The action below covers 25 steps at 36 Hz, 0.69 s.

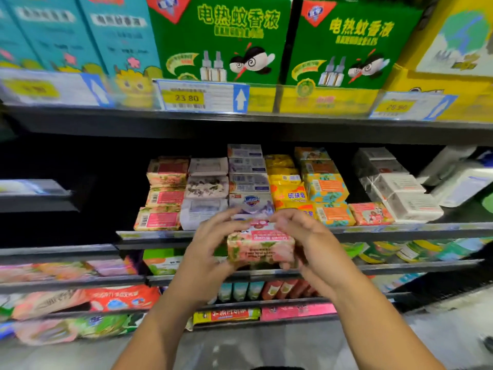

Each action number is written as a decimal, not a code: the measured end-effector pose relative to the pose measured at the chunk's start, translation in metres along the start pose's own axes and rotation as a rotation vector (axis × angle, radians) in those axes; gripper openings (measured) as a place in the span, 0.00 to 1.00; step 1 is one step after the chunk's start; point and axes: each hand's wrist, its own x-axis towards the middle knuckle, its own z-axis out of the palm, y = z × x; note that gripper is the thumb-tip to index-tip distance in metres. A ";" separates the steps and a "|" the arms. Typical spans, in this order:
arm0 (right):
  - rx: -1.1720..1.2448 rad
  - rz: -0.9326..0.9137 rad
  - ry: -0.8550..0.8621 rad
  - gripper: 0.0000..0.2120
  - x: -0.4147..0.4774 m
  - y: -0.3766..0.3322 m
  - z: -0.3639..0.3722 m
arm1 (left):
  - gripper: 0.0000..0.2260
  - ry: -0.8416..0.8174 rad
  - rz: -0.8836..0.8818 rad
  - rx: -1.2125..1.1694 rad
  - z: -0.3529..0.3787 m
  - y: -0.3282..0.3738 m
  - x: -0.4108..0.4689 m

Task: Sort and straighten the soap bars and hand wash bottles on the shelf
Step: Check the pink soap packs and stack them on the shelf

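Two bare arms reach in from the near edge. The left hand (pixel 210 249) and the right hand (pixel 306 236) hold one pink soap bar (pixel 260 248) between them, in the air just in front of the soap shelf (pixel 400 231). The left hand curls its fingers round the left end of the bar. The right hand curls its fingers over the top and the right end. The words on the bar look upside down. Below the hands are lower shelves (pixel 80 283) with more packs, too blurry to tell apart. Behind the hands, the soap shelf holds soaps in stacks, side by side. On the left is a red and pink stack (pixel 164 194). Next comes a grey and white stack (pixel 206 190), then a white and blue stack (pixel 249 180) right behind the hands. To the right are a yellow stack (pixel 284 180), an orange and blue-green stack (pixel 326 188), one pink bar (pixel 370 213) lying low by itself, and white bars (pixel 397 188) wrapped in clear plastic. Farther up, the top shelf (pixel 320 121) holds two big green boxes (pixel 221 38) in the middle, blue-green boxes (pixel 80 30) on the left and a yellow box (pixel 453 49) on the right. A price tag (pixel 186 98) on its front edge says 23.80.
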 end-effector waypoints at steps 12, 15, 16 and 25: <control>-0.276 -0.166 0.054 0.22 0.017 0.028 0.047 | 0.20 0.245 -0.260 -0.559 -0.039 0.022 -0.016; -0.213 -0.183 0.126 0.14 0.015 0.030 0.058 | 0.19 0.118 -0.252 -0.574 -0.047 0.011 -0.023; -0.181 -0.181 0.127 0.11 0.015 0.031 0.059 | 0.21 0.071 -0.245 -0.561 -0.051 0.005 -0.025; -0.058 -0.052 -0.148 0.24 0.001 0.039 0.066 | 0.28 0.121 -0.180 -0.495 -0.068 -0.015 -0.026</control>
